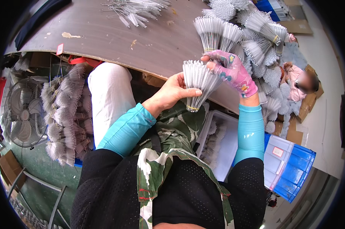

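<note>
Over my lap, my left hand (175,92) is closed around a bundle of thin wire brushes (197,89) with white bristles, its thumb laid across the front. Bristle ends point up and fan out, while the bare wire ends gather at the bottom. My right hand (233,72) wears a pink flowered glove with bare fingertips showing. Its fingers are bent in against the upper right side of the same bundle; the glove partly hides where they grip. Just behind the gloved hand stand brush bundles (218,34) tied with yellow bands.
Loose brushes (136,10) lie on the brown table (103,30). Many bundles (266,49) are heaped at its right. A clear plastic bin (222,168) with brushes and a blue crate (294,168) stand right of my lap. Left are hanging brushes (62,114) and a fan (24,114). A person in pink (293,74) is at far right.
</note>
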The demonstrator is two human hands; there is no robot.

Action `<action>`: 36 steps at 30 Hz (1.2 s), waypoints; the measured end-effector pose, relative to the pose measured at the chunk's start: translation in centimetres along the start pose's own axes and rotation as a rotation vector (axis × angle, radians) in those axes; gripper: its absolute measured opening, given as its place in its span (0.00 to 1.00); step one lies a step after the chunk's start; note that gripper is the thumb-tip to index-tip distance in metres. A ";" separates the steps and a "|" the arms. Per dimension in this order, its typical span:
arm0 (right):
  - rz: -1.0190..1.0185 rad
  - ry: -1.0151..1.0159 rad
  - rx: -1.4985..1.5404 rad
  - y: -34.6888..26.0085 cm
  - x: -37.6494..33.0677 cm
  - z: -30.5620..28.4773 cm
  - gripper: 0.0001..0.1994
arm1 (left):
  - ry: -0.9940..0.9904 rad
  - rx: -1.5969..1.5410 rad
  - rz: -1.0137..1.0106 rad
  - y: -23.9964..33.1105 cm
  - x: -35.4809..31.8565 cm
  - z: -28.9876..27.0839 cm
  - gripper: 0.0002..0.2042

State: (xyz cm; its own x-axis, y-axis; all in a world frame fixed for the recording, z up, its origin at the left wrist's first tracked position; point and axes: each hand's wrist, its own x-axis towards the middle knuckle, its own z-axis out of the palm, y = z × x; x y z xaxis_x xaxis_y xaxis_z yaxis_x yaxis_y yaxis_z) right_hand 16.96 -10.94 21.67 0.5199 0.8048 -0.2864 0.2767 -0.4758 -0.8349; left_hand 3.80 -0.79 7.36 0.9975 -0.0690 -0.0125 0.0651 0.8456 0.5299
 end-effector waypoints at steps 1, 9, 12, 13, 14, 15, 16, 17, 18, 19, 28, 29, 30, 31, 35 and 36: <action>0.022 0.015 -0.007 -0.2 0.0 0.3 0.14 | 0.001 0.001 -0.002 -0.1 0.0 0.2 0.25; -0.004 -0.020 -0.124 -0.3 0.5 0.6 0.16 | 0.138 0.264 0.092 -0.6 0.3 0.4 0.26; -0.043 0.046 -0.472 0.0 0.9 1.4 0.18 | 0.167 0.309 0.114 -0.6 0.1 0.4 0.26; -0.054 0.021 -0.487 0.3 1.2 1.3 0.18 | 0.165 0.308 0.114 -0.4 -0.1 0.6 0.26; -0.066 -0.005 -0.502 0.3 1.4 1.2 0.17 | 0.121 0.208 0.094 0.0 -0.5 1.0 0.24; -0.018 0.002 -0.452 0.2 1.1 1.1 0.15 | 0.077 0.108 0.073 0.4 -0.9 1.0 0.22; -0.021 0.001 -0.453 0.4 1.1 0.9 0.15 | 0.077 0.108 0.076 0.7 -1.0 0.5 0.22; -0.058 -0.009 -0.324 0.8 1.0 0.6 0.13 | -0.005 0.096 0.016 1.0 -1.1 -0.3 0.20; -0.094 -0.019 -0.194 1.0 0.9 0.4 0.12 | -0.089 0.085 -0.046 1.2 -1.0 -0.8 0.19; -0.081 -0.019 -0.225 0.8 0.8 0.4 0.11 | -0.072 0.157 -0.078 1.2 -1.0 -1.0 0.18; -0.044 0.010 -0.286 0.9 0.4 0.1 0.14 | -0.112 0.031 -0.097 0.4 -0.4 -1.1 0.19; -0.044 0.011 -0.283 0.8 0.5 0.1 0.14 | -0.111 0.033 -0.100 0.3 -0.3 -1.3 0.19; -0.021 -0.018 -0.311 0.6 0.7 0.0 0.15 | -0.128 -0.066 -0.105 -0.1 -0.2 -1.6 0.20; 0.003 -0.045 -0.339 0.5 0.8 -0.1 0.16 | -0.146 -0.163 -0.112 -0.2 -0.1 -1.7 0.20; -0.022 -0.056 -0.341 -0.4 1.1 -0.1 0.18 | -0.201 -0.249 -0.130 -0.6 0.0 -1.6 0.21; -0.024 -0.055 -0.340 0.2 1.2 -0.2 0.18 | -0.212 -0.272 -0.132 -0.7 0.0 -1.5 0.21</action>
State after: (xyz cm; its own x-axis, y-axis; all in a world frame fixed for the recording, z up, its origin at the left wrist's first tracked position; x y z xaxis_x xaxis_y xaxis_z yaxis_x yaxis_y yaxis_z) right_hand 17.77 -10.16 21.31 0.4686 0.8305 -0.3013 0.5462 -0.5403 -0.6401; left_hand 3.77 -0.54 5.72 0.9543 -0.2711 0.1254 0.2261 0.9300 0.2898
